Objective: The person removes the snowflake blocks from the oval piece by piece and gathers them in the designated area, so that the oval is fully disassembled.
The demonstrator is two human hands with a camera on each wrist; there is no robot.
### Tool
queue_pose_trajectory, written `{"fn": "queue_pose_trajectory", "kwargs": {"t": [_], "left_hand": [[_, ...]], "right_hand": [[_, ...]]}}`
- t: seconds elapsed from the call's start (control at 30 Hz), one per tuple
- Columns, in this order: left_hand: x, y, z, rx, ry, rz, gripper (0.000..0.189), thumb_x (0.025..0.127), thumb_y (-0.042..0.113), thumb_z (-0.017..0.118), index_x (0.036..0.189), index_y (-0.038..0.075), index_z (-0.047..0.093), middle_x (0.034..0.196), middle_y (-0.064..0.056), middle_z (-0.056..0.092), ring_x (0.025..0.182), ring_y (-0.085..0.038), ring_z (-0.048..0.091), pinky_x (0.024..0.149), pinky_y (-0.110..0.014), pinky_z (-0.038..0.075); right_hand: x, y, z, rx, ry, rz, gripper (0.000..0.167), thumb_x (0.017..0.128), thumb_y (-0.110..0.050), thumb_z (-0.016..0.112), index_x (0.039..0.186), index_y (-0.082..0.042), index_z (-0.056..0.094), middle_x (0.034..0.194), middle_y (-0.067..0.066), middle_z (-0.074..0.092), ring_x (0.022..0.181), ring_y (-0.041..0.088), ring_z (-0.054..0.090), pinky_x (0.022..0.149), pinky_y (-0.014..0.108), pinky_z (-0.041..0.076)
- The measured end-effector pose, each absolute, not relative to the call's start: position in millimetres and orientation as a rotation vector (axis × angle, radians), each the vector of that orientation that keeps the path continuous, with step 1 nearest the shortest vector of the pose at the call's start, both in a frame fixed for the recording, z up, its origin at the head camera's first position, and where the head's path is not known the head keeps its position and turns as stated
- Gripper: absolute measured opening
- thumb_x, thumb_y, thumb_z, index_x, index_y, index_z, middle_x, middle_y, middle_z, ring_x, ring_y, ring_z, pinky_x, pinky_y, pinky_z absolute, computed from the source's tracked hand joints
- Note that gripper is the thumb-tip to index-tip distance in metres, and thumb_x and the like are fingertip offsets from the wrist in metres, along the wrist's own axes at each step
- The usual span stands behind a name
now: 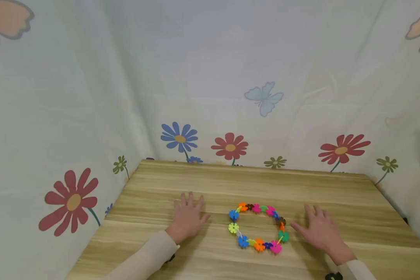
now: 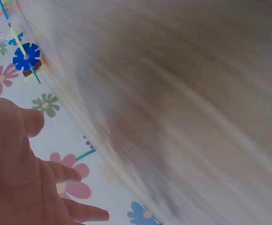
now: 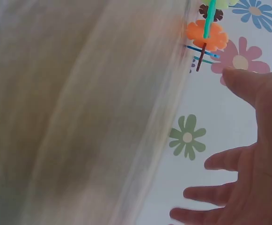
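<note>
The plastic ring lies on the table between the left hand and right hand, both empty with fingers outstretched; likely light and loosely jointed, it is best pinched by opposite discs.

saw the wooden tabletop only as a blur in both wrist views; lost part of the flower-disc ring past their upper edges.
</note>
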State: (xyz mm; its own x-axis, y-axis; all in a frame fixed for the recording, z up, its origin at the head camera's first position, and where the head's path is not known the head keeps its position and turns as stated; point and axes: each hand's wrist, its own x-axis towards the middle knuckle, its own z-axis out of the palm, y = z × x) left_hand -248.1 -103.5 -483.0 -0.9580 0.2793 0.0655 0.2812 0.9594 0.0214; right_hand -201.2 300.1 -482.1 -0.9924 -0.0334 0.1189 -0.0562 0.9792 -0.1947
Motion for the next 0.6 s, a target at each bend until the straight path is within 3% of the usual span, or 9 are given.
{"fn": "queue_pose_trajectory", "kwargs": {"t": [0.27,0.6], "left_hand": [[-259.2,-79.6,-484.2,-0.594,-3.023,-0.049,0.067,0.097,0.055,0.036,0.147,0.011,0.033,0.146,-0.027,0.030,0.131,-0.047,0.029,0.100,-0.059,0.030],[-270.2,-42.3,-478.7,-0.803,-3.058,-0.199,0.067,0.098,0.051,0.038,0.146,0.005,0.031,0.142,-0.017,0.040,0.128,-0.034,0.040,0.100,-0.049,0.036]], "right_hand": [[-207.3,288.7,-481.9,0.190,-2.974,0.426,0.086,0.088,-0.062,0.051,0.137,0.009,0.039,0.127,0.037,0.044,0.111,0.055,0.044,0.087,0.063,0.038],[-224.1,262.9,-477.6,0.277,-3.072,0.496,0.075,0.088,-0.054,0.057,0.136,0.002,0.044,0.128,0.026,0.050,0.105,0.040,0.056,0.083,0.055,0.046]]}}
